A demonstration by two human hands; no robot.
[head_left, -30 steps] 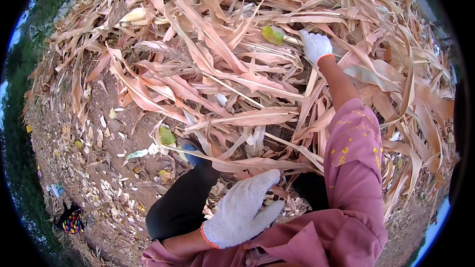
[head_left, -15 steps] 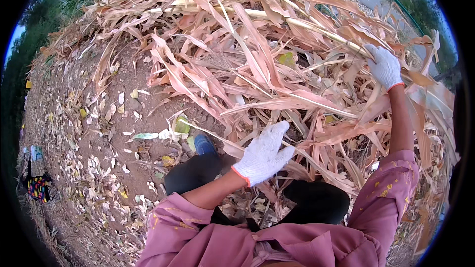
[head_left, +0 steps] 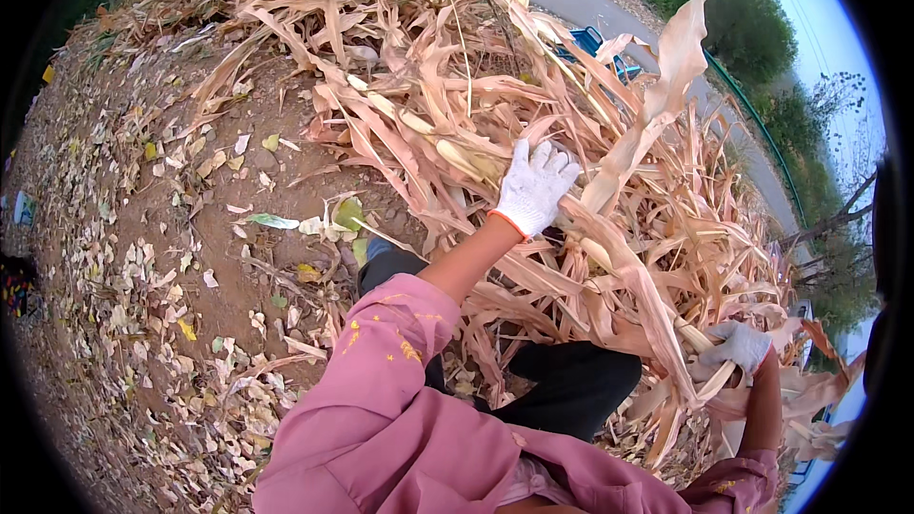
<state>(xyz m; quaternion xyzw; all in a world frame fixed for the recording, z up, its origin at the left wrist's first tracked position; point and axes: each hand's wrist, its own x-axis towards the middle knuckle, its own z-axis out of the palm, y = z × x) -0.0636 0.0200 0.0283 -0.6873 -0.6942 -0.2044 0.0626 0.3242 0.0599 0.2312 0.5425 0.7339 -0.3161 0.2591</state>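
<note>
A dry corn stalk (head_left: 416, 122) with tan, papery leaves slants across the heap from upper left to lower right. My left hand (head_left: 535, 188), in a white knit glove with an orange cuff, is closed over the middle of the stalk, fingers bent over its top. Farther right and nearer to me, my gloved right hand (head_left: 738, 347) is wrapped around the stalk's lower end. One long curled leaf (head_left: 666, 86) stands up above the heap. Leaves partly cover the stalk between my hands.
The dry corn stalk heap (head_left: 314, 24) spreads ahead and right. Bare soil (head_left: 252, 228) strewn with fallen leaves lies left. My bent knee (head_left: 571, 385) is close to the heap. Beyond are a blue object (head_left: 588, 40), a paved path (head_left: 590, 5) and a green rail (head_left: 752, 119).
My right hand has pulled down and toward me, bringing the stalk along. My left hand, open and holding nothing before, has moved up and taken hold of the stalk. The view has turned right.
</note>
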